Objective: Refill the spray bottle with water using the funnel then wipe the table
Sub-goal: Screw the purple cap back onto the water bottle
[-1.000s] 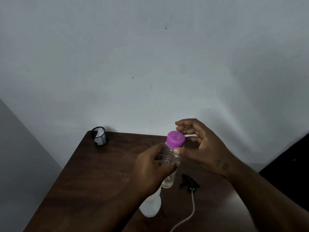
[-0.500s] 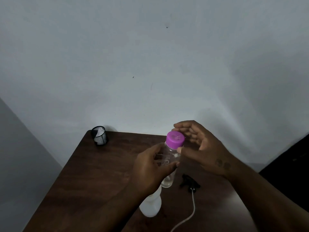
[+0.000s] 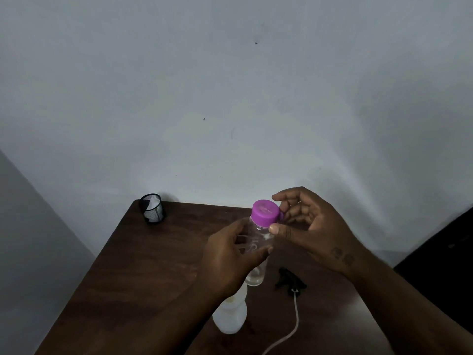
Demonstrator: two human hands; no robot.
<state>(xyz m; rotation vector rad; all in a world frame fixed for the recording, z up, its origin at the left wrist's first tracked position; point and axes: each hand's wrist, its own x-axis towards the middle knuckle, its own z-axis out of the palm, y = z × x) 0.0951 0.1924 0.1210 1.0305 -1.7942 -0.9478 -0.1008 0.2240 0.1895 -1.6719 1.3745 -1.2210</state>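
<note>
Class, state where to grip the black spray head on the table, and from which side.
Pinch the spray head by its black body from above: it lies flat on the table, and its thin tube, trailing toward the camera, probably bends.

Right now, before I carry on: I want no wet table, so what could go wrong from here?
1. The clear bottle in the left hand could slosh once the right hand frees the purple cap.
2. The white spray bottle stands by the left wrist; a bump might tip it.
3. The spray head and tube lie loose on the table; a forearm could sweep them off.
</note>
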